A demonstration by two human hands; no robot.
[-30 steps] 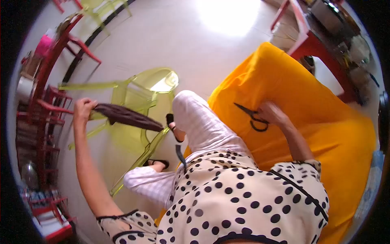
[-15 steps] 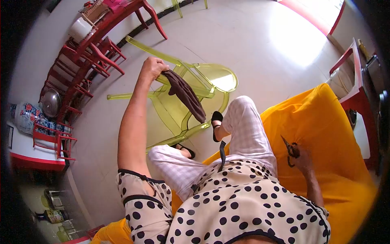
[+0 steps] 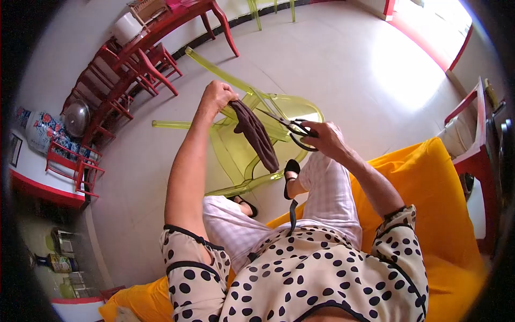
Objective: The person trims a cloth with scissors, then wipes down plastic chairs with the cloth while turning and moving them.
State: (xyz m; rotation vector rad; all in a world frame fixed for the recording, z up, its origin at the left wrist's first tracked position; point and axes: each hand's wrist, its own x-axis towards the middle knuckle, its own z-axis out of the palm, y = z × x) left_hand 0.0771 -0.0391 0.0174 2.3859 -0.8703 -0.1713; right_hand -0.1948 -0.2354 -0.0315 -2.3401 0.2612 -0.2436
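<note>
My left hand is closed on the upper end of a long, narrow dark brown cloth. The cloth hangs down in folds, with a small flap at its left edge. My right hand grips the black handles of a pair of scissors, its fingers at the loops. Their dark blades point up and left, with the tip close to the cloth's upper part; whether they touch it I cannot tell. Behind both lies a see-through green plastic chair.
I sit on a seat with a yellow-orange cover. A red wooden table and red chairs stand along the left wall, near a flowered vase. At the right is a red-framed piece of furniture. Pale tiles cover the floor.
My right hand has lifted the scissors from beside the yellow cover, up and left towards the brown cloth. My left hand still holds the cloth; the view has shifted slightly.
</note>
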